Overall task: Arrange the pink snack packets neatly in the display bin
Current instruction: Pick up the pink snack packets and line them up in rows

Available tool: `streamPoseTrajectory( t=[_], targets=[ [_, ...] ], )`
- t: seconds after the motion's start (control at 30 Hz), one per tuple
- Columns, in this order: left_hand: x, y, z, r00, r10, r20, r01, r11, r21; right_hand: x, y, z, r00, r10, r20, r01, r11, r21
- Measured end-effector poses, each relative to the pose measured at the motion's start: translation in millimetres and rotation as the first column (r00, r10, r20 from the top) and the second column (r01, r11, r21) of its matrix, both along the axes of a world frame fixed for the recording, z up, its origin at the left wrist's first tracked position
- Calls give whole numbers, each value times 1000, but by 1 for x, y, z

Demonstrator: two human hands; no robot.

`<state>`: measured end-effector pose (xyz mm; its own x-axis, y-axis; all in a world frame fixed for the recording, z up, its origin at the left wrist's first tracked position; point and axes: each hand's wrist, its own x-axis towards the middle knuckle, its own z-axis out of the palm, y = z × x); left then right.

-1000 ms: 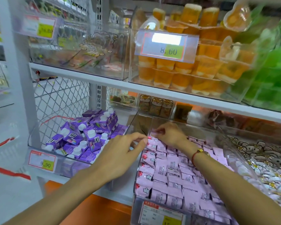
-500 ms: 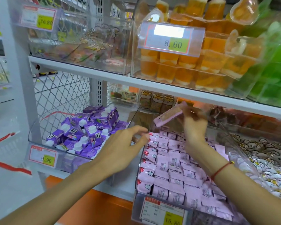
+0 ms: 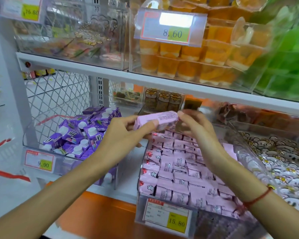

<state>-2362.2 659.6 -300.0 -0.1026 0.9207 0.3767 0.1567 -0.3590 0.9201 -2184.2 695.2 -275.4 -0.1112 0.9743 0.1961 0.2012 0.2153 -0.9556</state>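
Left hand [image 3: 123, 135] and right hand [image 3: 195, 125] both pinched on one pink foil snack packet [image 3: 156, 120], above clear plastic display bin [image 3: 141, 171] of pink packets.

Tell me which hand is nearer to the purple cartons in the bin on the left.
Left. The left hand holds the pink packet just beside the purple cartons, at their right edge. The right hand pinches the packet's other end, farther right, above the pink bin.

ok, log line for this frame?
step: arranging | left hand: holds packet | right hand: pinches packet end | packet: lifted above bin | bin: pink rows, price tag 15.80
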Motion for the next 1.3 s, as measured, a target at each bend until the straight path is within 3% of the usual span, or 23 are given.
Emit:
streamPoseTrajectory(
  t=[0.07, 0.13, 0.2, 0.27, 0.37, 0.5, 0.63, 0.73, 0.8, 0.9, 1.0, 1.1, 1.17, 1.3],
  targets=[
    [0, -1, 3, 1000, 27, 2, -27, 999, -44, 3, -4, 3, 970, 148, 191, -183, 967, 180],
    [0, -3, 4, 998, 53, -14, -54, 997, -58, 2, -8, 2, 866, 251, 432, -375, 898, 231],
    [1, -4, 4, 995, 78, -57, -81, 994, -69, -2, -10, -2, 790, 213, 575, -437, 853, 285],
    [1, -4, 5, 992, 97, -86, -104, 991, -82, -7, -11, -5, 786, 125, 606, -417, 831, 369],
    [-1, -5, 12, 995, 100, -7, -100, 985, -138, -8, -8, -1, 854, 216, 473, -393, 864, 314],
    [-2, -6, 12, 999, 35, 10, -35, 997, -73, -3, -6, 4, 904, 355, 237, -399, 899, 179],
    [5, -5, 8, 935, -57, 349, 124, 977, -175, -4, -2, 1, 972, 216, -92, -205, 972, 112],
    [14, -4, 5, 892, -76, 446, 173, 968, -181, -9, -1, -5, 907, 106, -407, -134, 990, -40],
    [14, -3, 2, 943, -61, 328, 110, 985, -133, -11, -2, -9, 895, 83, -439, -111, 993, -38],
    [4, 2, -5, 997, 35, -64, -36, 999, -2, -11, 4, -12, 906, 15, -424, -11, 1000, 13],
    [-4, 2, -12, 919, 94, -382, -104, 995, -5, -3, 26, -15, 902, -228, -366, 265, 963, 53],
    [-5, -1, -15, 708, 133, -694, -153, 988, 33, 5, 54, -22, 916, -394, -82, 402, 889, 219],
    [-6, -4, -14, 617, 182, -766, -170, 981, 97, 3, 69, -28, 912, -382, 153, 318, 890, 328],
    [-8, -4, -11, 651, 167, -740, -174, 982, 69, -11, 85, -34, 890, -258, 375, 82, 901, 425]
  ],
)
